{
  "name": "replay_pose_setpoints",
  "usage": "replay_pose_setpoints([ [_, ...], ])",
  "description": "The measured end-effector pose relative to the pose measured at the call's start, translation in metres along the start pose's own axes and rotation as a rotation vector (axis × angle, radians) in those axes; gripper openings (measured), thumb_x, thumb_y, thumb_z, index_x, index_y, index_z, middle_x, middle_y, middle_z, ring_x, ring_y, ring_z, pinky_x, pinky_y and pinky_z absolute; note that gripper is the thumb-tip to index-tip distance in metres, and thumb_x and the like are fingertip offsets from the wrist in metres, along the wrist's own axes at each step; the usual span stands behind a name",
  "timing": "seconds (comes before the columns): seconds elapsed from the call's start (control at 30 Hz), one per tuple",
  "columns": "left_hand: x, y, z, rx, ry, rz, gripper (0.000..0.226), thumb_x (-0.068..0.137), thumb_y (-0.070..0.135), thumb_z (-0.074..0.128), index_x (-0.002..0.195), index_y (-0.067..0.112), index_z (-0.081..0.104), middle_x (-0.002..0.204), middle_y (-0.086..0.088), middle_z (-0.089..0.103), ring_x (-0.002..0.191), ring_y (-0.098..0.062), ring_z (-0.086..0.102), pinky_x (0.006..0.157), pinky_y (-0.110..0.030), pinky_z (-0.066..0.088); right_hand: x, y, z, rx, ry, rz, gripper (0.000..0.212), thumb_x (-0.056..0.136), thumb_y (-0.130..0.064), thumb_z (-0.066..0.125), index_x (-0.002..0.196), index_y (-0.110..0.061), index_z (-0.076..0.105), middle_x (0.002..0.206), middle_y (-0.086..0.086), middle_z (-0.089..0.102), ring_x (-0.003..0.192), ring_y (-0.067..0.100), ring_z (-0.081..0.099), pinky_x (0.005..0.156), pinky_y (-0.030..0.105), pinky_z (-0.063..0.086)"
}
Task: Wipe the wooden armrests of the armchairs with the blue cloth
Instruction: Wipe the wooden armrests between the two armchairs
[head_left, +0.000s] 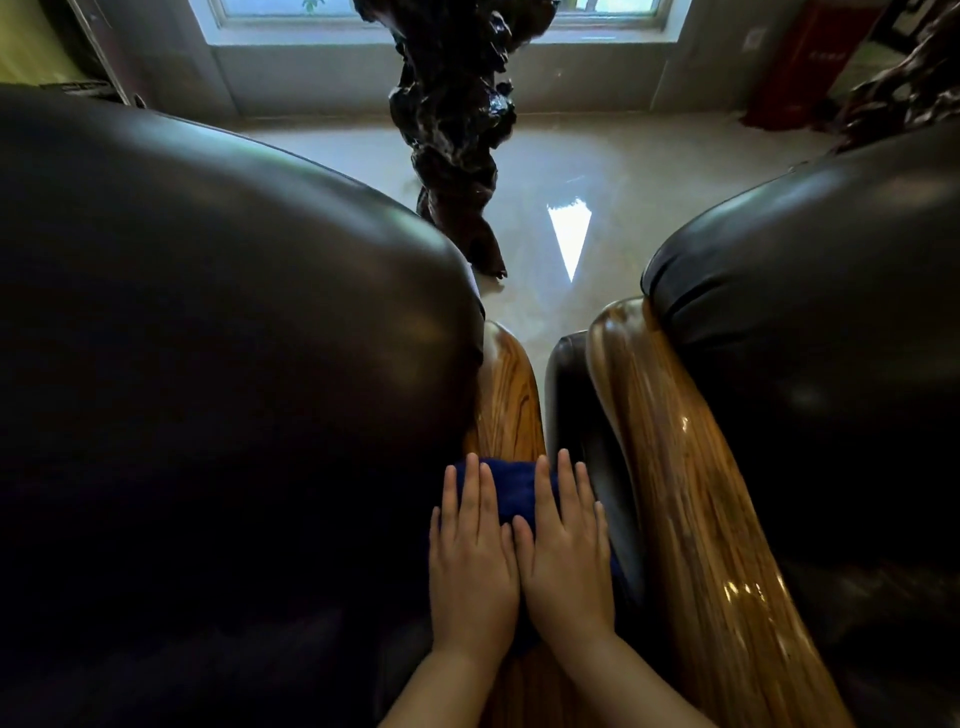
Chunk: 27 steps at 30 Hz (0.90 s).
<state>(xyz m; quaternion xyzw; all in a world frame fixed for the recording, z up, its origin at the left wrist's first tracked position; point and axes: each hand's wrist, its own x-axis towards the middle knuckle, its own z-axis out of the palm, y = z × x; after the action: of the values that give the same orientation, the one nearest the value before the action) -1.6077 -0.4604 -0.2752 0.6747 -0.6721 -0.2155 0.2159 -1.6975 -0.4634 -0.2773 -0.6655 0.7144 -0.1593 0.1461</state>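
Two dark leather armchairs stand side by side, each with a glossy wooden armrest. The left chair's armrest runs away from me in the middle of the head view. A dark blue cloth lies across it. My left hand and my right hand both press flat on the cloth, fingers together and pointing forward, thumbs touching. The right chair's armrest lies bare just to the right, separated by a narrow gap and a dark leather side panel.
The left armchair's leather back bulges close on the left, the right armchair's back on the right. Beyond them a dark gnarled wood sculpture stands on the shiny pale floor under a window. A red cabinet stands at the far right.
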Motion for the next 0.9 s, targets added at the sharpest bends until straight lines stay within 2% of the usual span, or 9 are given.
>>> replay_pose_setpoints([
  [0.23, 0.039, 0.003, -0.001, -0.008, 0.054, 0.024, 0.057, 0.089, 0.04, 0.008, 0.142, 0.021, -0.001, 0.154, 0.007, 0.0, 0.143, -0.013, -0.006, 0.115, -0.037, 0.02, 0.048, -0.001, 0.005, 0.065, 0.015, -0.052, 0.061, 0.095, -0.038, 0.029, 0.14, -0.028, -0.01, 0.154, -0.004, -0.01, 0.14, 0.011, -0.016, 0.115, 0.038, 0.0],
  [0.3, 0.048, 0.003, -0.003, 0.102, 0.071, 0.007, 0.057, 0.09, 0.034, 0.019, 0.144, 0.013, 0.019, 0.153, -0.003, 0.024, 0.141, -0.024, 0.023, 0.105, -0.044, 0.036, 0.061, -0.001, 0.007, 0.104, 0.02, -0.066, 0.059, 0.094, -0.04, 0.025, 0.143, -0.027, -0.006, 0.156, -0.003, -0.006, 0.141, 0.011, -0.014, 0.115, 0.039, 0.001],
  [0.37, 0.057, 0.007, -0.004, 0.244, 0.088, -0.019, 0.054, 0.088, 0.032, 0.03, 0.135, 0.009, 0.042, 0.14, -0.009, 0.049, 0.123, -0.029, 0.051, 0.089, -0.049, 0.048, 0.073, 0.0, 0.009, 0.118, 0.019, -0.064, 0.059, 0.093, -0.042, 0.021, 0.145, -0.025, 0.0, 0.157, -0.001, -0.001, 0.142, 0.013, -0.012, 0.114, 0.041, 0.002],
  [0.43, 0.066, 0.009, -0.006, 0.339, 0.138, -0.028, 0.051, 0.087, 0.034, 0.038, 0.13, 0.011, 0.049, 0.129, -0.009, 0.057, 0.11, -0.029, 0.058, 0.082, -0.049, 0.049, 0.085, 0.002, 0.007, 0.097, -0.02, -0.041, 0.059, 0.093, -0.044, 0.02, 0.145, -0.026, 0.0, 0.158, -0.001, -0.001, 0.142, 0.013, -0.011, 0.114, 0.047, 0.0],
  [0.53, 0.07, 0.01, -0.011, 0.346, 0.15, -0.024, 0.058, 0.087, 0.036, 0.052, 0.138, 0.01, 0.038, 0.135, -0.013, 0.051, 0.114, -0.033, 0.054, 0.087, -0.052, 0.045, 0.101, 0.005, -0.004, 0.003, -0.162, -0.039, 0.061, 0.093, -0.05, 0.018, 0.144, -0.03, -0.008, 0.157, -0.003, -0.01, 0.141, 0.014, -0.018, 0.11, 0.056, -0.011],
  [0.6, 0.061, 0.007, -0.013, 0.282, 0.131, -0.002, 0.065, 0.091, 0.043, 0.037, 0.145, 0.012, 0.018, 0.151, -0.011, 0.029, 0.13, -0.031, 0.036, 0.1, -0.052, 0.034, 0.099, 0.012, -0.015, -0.008, -0.172, -0.059, 0.063, 0.092, -0.054, 0.02, 0.144, -0.033, -0.008, 0.157, -0.003, -0.011, 0.142, 0.014, -0.018, 0.109, 0.057, -0.013],
  [0.67, 0.048, 0.004, -0.021, 0.216, 0.18, 0.015, 0.065, 0.092, 0.045, 0.026, 0.146, 0.014, 0.012, 0.155, -0.01, 0.018, 0.137, -0.028, 0.025, 0.107, -0.046, 0.027, 0.091, 0.02, -0.026, 0.092, -0.057, -0.081, 0.061, 0.093, -0.048, 0.029, 0.145, -0.03, 0.005, 0.158, -0.002, 0.004, 0.144, 0.015, -0.006, 0.111, 0.053, -0.007],
  [0.77, 0.033, 0.002, -0.035, 0.179, 0.283, 0.128, 0.052, 0.092, 0.025, 0.043, 0.14, 0.011, 0.032, 0.145, -0.012, 0.039, 0.132, -0.027, 0.037, 0.104, -0.04, 0.032, 0.079, 0.029, -0.039, 0.261, 0.041, -0.203, 0.051, 0.091, -0.024, 0.05, 0.139, -0.018, 0.035, 0.146, 0.004, 0.04, 0.138, 0.019, 0.029, 0.112, 0.036, 0.019],
  [0.9, 0.041, 0.011, -0.043, -0.027, 0.192, 0.057, 0.037, 0.088, 0.01, 0.054, 0.125, 0.009, 0.054, 0.128, -0.007, 0.058, 0.122, -0.017, 0.049, 0.102, -0.02, 0.031, 0.076, 0.031, -0.045, 0.372, -0.107, -0.217, 0.044, 0.084, -0.013, 0.061, 0.127, -0.016, 0.053, 0.128, 0.005, 0.058, 0.12, 0.016, 0.05, 0.101, 0.024, 0.035],
])
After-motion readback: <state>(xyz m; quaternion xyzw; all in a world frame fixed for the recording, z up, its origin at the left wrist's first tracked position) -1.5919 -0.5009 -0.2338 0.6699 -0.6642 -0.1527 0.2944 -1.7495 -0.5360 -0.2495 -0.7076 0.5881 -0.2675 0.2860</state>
